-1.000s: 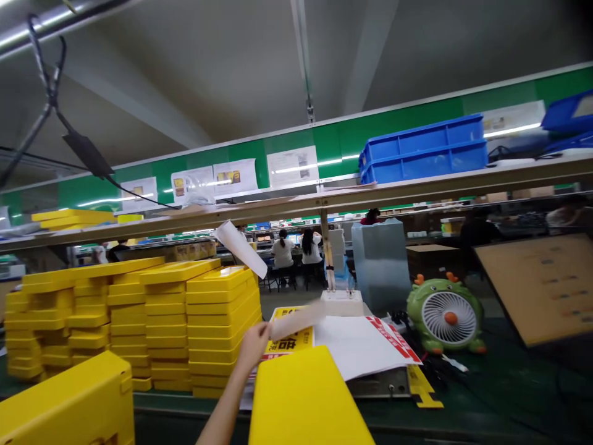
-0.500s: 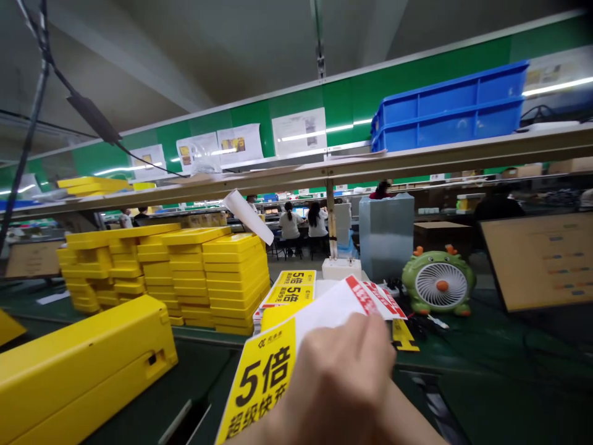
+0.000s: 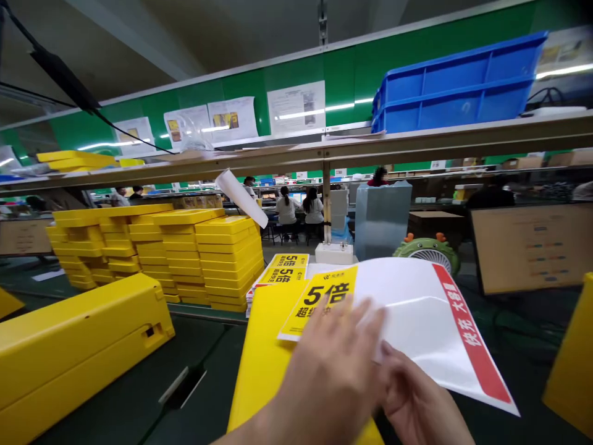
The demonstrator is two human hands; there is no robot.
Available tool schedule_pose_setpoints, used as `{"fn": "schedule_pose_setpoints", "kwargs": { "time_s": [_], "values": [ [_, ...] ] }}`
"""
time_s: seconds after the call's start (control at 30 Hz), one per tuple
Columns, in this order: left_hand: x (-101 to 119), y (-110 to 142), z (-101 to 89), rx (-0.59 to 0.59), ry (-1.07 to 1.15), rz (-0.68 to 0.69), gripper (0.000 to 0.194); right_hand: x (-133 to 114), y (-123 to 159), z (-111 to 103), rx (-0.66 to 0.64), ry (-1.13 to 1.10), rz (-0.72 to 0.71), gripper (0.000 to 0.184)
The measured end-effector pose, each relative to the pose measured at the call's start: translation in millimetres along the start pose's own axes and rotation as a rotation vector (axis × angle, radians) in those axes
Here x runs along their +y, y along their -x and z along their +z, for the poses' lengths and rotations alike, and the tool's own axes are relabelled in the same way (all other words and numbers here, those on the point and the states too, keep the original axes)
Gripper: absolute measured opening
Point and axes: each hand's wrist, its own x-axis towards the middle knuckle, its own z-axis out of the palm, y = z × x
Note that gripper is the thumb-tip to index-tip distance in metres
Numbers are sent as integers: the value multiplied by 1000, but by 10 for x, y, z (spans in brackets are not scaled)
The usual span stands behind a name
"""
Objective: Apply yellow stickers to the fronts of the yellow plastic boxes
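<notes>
A printed label sheet (image 3: 403, 296) spans the space in front of me, with a yellow end bearing black "5倍" lettering, a white glossy middle and a red strip at its right end. My left hand (image 3: 333, 358), slightly blurred, lies over the yellow end with its fingers stretched out. Thumb and fingers of my right hand (image 3: 417, 395) pinch the sheet's lower edge, close beside the left fingertips. Beneath the sheet's yellow end is a long yellow case (image 3: 259, 352), partly hidden by my left hand and arm.
Stacked yellow cases (image 3: 227, 259) stand at back left, behind another long yellow case (image 3: 88, 346). More labels (image 3: 285, 272) lie beyond my hands. A green fan (image 3: 426, 250) is partly covered by the sheet. Overhead, a shelf holds a blue crate (image 3: 454, 86). Another yellow case (image 3: 572, 364) is at right.
The sheet has swung right and spread out, uncovering the yellow case below. My hands, bunched together before, are now side by side, the left one flattened. The view has tilted slightly downward.
</notes>
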Motion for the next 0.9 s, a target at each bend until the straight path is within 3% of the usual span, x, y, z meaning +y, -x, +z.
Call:
{"fn": "schedule_pose_setpoints", "kwargs": {
  "time_s": [0.07,0.13,0.23,0.33,0.53,0.67,0.9],
  "values": [
    [-150,147,21,-53,112,-304,39,-51,-18,42,35,-320,190,41],
    [-251,252,41,-113,328,-514,31,-82,-22,89,41,-619,333,42],
    [-287,308,55,-49,543,-627,21,-91,-24,168,20,-755,326,34],
    [-264,294,58,73,538,-589,20,-100,-39,220,39,-632,261,29],
    [-307,249,60,148,600,-599,15,-114,-67,241,-13,-527,272,31],
    [-355,229,46,224,438,-424,10,-78,-78,259,-20,-531,252,35],
    [-466,277,72,193,201,-80,19,-13,-152,234,-28,-490,250,32]
  ]
}}
